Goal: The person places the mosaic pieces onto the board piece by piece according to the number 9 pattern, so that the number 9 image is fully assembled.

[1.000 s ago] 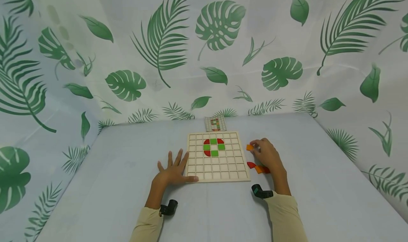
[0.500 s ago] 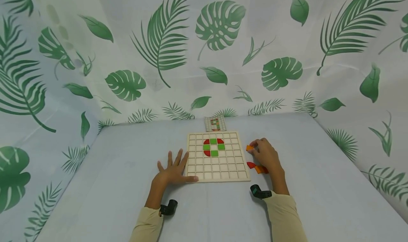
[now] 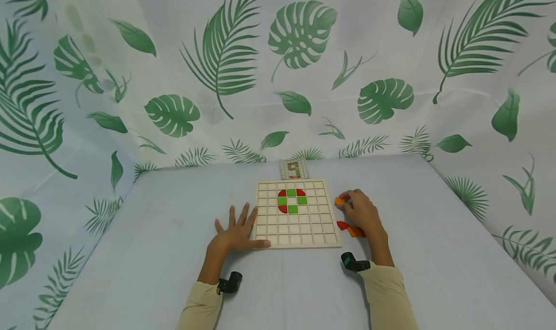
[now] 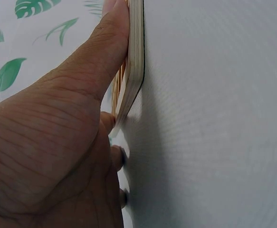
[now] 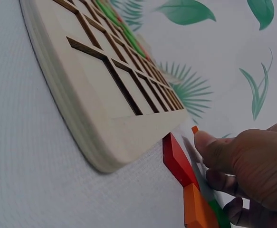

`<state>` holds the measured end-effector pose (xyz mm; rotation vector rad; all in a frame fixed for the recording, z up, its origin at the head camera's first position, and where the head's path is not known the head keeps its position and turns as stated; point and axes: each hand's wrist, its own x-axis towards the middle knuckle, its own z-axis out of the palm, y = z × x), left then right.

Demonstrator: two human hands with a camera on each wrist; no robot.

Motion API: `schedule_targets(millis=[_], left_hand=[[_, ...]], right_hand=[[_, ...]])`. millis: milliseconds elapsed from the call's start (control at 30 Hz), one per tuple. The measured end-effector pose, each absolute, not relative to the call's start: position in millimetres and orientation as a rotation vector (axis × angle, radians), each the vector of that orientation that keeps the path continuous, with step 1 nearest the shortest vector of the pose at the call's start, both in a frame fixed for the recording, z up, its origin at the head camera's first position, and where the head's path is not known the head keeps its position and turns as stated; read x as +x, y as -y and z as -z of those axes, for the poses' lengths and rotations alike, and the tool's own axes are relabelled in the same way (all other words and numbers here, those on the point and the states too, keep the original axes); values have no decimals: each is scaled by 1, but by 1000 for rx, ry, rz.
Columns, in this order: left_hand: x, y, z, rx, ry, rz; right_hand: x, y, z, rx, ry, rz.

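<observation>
A wooden grid board (image 3: 278,228) lies flat, with red quarter-round and green square tiles (image 3: 292,209) forming a ring in its upper middle. My left hand (image 3: 235,238) rests at the board's lower left corner, fingers spread, thumb lying on the front edge. Beyond the board's right edge, my right hand (image 3: 365,213) pinches an orange tile (image 3: 339,201) between thumb and fingers; in the right wrist view just a small bit of it shows past the thumb. Under that hand lie a red quarter-round tile (image 3: 342,225) and an orange tile (image 3: 353,231), with more tiles partly hidden.
A small pattern card (image 3: 293,169) with a red, green and orange design stands or lies behind the board. The table cover (image 3: 152,253) is pale, and a leaf-printed cloth (image 3: 243,79) hangs at the back and sides.
My right hand has shifted very slightly left with the orange tile in its fingers. The left hand and the board stay in place.
</observation>
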<state>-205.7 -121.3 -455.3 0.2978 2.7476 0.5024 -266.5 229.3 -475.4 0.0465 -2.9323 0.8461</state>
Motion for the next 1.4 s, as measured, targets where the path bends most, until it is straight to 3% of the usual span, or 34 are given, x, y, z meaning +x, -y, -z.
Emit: schedule_targets(millis=[1400], left_hand=[[-205, 121, 451, 282, -2743, -482]], right_hand=[[-267, -200, 466, 480, 2830, -1051]])
